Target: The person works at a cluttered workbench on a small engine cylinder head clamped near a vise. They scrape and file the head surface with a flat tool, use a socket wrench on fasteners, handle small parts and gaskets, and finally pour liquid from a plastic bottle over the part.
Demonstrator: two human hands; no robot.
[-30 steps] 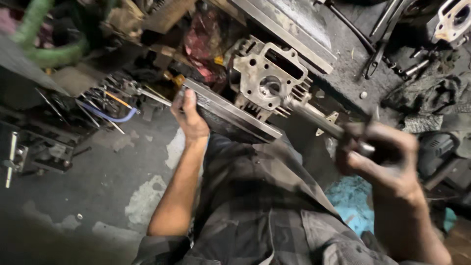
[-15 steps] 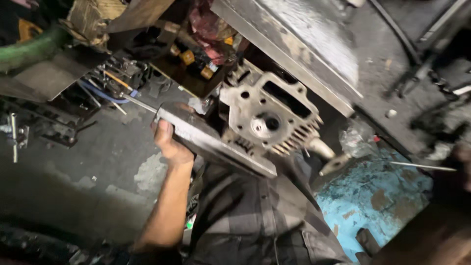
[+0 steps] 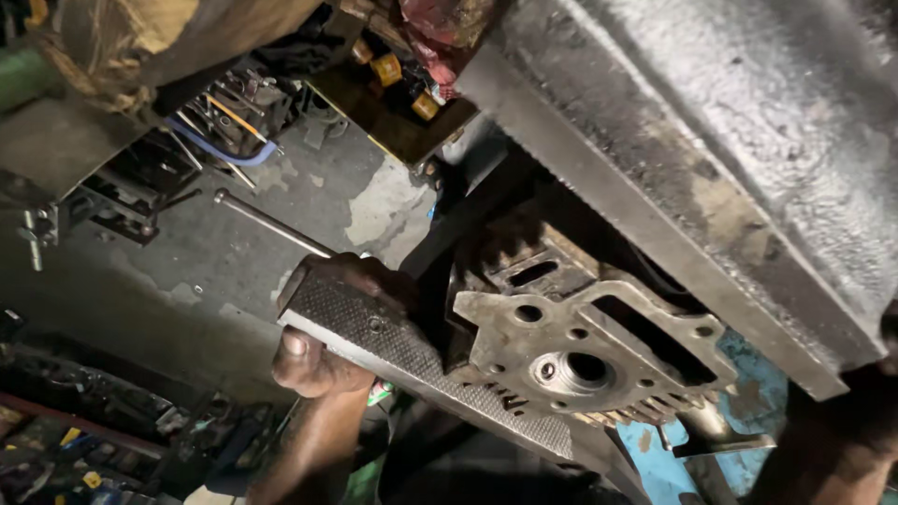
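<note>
The grey metal engine part (image 3: 585,351) had round holes and thin fins, and it sat clamped in a vise under the big table (image 3: 711,159). My left hand (image 3: 323,351) gripped the rough vise jaw. My right hand (image 3: 856,411) was dark and cut off; I could not tell its grip.

Single head-worn camera, tilted view looking steeply down, very close over the metal engine part (image 3: 585,360), workshop floor (image 3: 234,271) behind
</note>
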